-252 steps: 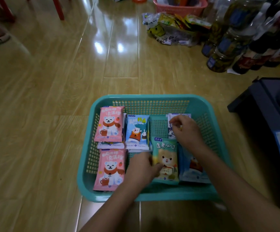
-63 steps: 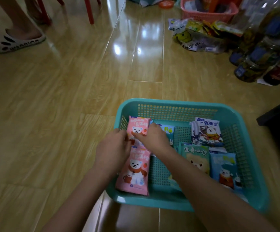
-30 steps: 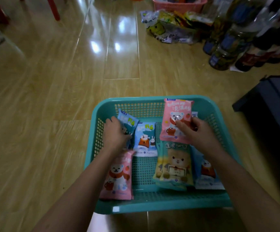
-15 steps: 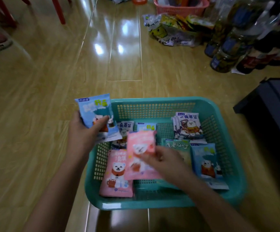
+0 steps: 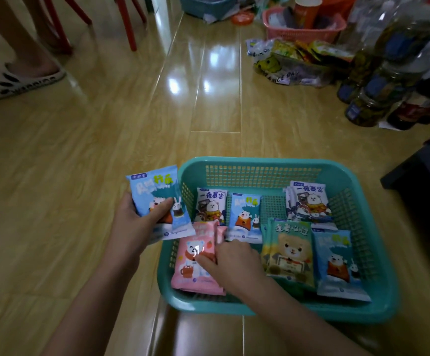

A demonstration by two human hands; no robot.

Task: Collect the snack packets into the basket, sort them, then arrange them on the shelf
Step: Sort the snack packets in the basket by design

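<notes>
Sorting under way in the basket (image 5: 260,163), with the shelf step not yet begun.

The left hand (image 5: 134,224) gripped a blue packet (image 5: 157,199) just outside the basket's left wall, thumb across its face. The right hand (image 5: 232,260) lay on the pink stack (image 5: 193,263) in the near-left corner; whether it pinched a packet could not be told. The basket also held a white packet (image 5: 211,204), a second blue (image 5: 244,217) beside it, a white stack (image 5: 309,201) far right, a green stack (image 5: 289,250) and a third blue (image 5: 337,263) near right. The blues and whites looked unsorted, so the next move likely called for laying the held packet onto another blue.
</notes>
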